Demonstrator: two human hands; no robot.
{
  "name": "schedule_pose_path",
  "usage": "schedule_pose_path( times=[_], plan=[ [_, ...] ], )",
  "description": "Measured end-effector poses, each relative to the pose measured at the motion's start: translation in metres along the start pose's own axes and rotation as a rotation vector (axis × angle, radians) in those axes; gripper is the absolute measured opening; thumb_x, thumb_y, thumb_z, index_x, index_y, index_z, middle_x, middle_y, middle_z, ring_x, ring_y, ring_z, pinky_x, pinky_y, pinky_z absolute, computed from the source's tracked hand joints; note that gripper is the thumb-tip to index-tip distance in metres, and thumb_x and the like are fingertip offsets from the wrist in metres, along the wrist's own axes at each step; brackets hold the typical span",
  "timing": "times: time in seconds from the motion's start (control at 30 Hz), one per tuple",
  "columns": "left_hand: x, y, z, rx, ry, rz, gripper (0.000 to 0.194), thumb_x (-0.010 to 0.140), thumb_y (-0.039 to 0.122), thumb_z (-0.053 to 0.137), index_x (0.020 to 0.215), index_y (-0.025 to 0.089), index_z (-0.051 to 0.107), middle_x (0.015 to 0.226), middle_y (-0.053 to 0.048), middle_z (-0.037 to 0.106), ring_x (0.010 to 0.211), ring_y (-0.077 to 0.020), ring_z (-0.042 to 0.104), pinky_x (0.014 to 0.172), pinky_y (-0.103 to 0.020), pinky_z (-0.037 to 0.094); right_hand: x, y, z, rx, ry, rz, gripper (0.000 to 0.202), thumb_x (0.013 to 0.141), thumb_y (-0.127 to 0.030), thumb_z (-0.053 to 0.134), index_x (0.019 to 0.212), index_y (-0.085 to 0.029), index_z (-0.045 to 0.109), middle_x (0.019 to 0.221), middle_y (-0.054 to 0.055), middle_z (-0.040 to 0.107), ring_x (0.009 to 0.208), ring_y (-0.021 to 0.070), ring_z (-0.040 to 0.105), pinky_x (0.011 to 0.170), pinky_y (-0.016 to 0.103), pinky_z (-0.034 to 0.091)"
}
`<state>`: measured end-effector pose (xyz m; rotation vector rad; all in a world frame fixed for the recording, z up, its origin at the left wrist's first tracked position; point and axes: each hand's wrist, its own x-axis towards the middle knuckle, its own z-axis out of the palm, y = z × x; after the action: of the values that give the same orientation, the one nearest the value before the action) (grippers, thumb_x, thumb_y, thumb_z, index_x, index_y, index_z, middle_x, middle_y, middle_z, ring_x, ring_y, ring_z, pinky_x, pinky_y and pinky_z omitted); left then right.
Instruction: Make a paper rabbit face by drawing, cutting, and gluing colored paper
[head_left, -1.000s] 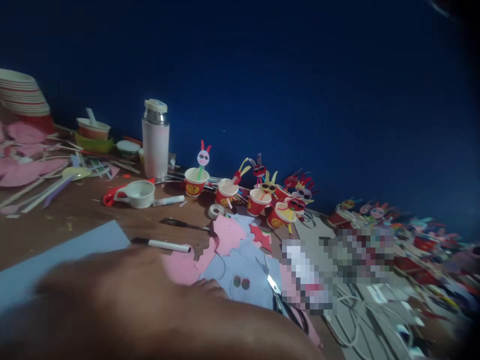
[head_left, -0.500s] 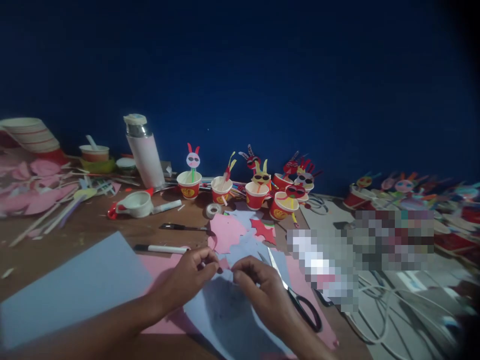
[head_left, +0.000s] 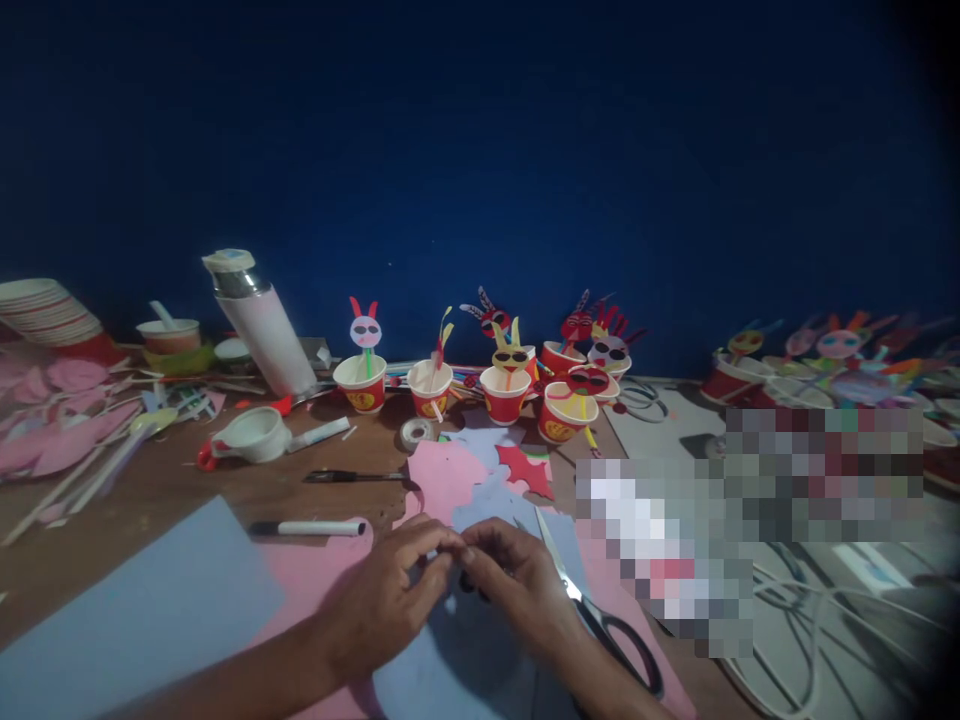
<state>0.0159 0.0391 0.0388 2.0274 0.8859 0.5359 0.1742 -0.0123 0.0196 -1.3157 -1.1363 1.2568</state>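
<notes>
The left hand and right hand met, fingers bent, over blue paper at the surface's near middle, left of the scissors; whether they grasped anything I could not tell.

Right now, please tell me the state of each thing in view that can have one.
Left hand, curled; grip unclear
Right hand, curled; grip unclear
Scissors, blades slightly apart
Blue paper below the hands, partly covered
White marker, lying flat
Black pen, lying flat
Tape roll, lying flat
White handled cup, upright, uncovered
Flask, cap on
Paper cups at far left, nested
Red cups in the middle, upright
</notes>
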Motion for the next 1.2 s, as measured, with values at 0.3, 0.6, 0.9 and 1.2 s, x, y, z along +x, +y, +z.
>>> schedule_pose_path(
  times=[0.3,0.6,0.9,1.2],
  plan=[
    [0.008,-0.004,-0.01,-0.391,-0.004,-0.325,0.017,0.081,0.03,0.05,0.093,0.018,0.052,0.088,-0.004,0.06,0.081,-0.0161,0.055,0.072,-0.025,0.043,0.008,0.006,-0.008,0.207,-0.004,0.131,0.027,0.076,-0.042,0.061,0.071,-0.015,0.058,0.056,-0.002,0.056,0.051,0.0092,0.05,0.05,0.021,0.036],
    [0.012,0.001,-0.005,-0.321,-0.066,-0.288,0.011,0.074,0.021,0.049,0.064,0.017,0.05,0.059,0.004,0.044,0.057,-0.0101,0.04,0.053,-0.021,0.033,0.003,0.0,-0.005,0.197,-0.012,0.172,0.023,0.075,-0.037,0.062,0.071,-0.015,0.06,0.058,-0.002,0.057,0.054,0.0096,0.049,0.053,0.022,0.036],
    [-0.001,0.0,-0.008,-0.287,-0.063,-0.316,0.011,0.079,0.025,0.048,0.078,0.017,0.054,0.067,0.003,0.049,0.059,-0.0098,0.042,0.053,-0.02,0.033,-0.003,-0.011,-0.003,0.092,-0.074,0.177,0.016,0.076,-0.03,0.059,0.069,-0.016,0.057,0.061,-0.001,0.059,0.055,0.0097,0.047,0.052,0.022,0.034],
    [-0.006,0.007,-0.001,-0.248,-0.054,-0.29,0.009,0.073,0.019,0.048,0.066,0.016,0.052,0.06,0.004,0.047,0.057,-0.0093,0.041,0.054,-0.02,0.034,-0.006,-0.009,0.0,0.159,-0.139,0.122,0.01,0.075,-0.021,0.058,0.068,-0.016,0.052,0.062,-0.002,0.057,0.059,0.0101,0.051,0.057,0.022,0.038]
  ],
)
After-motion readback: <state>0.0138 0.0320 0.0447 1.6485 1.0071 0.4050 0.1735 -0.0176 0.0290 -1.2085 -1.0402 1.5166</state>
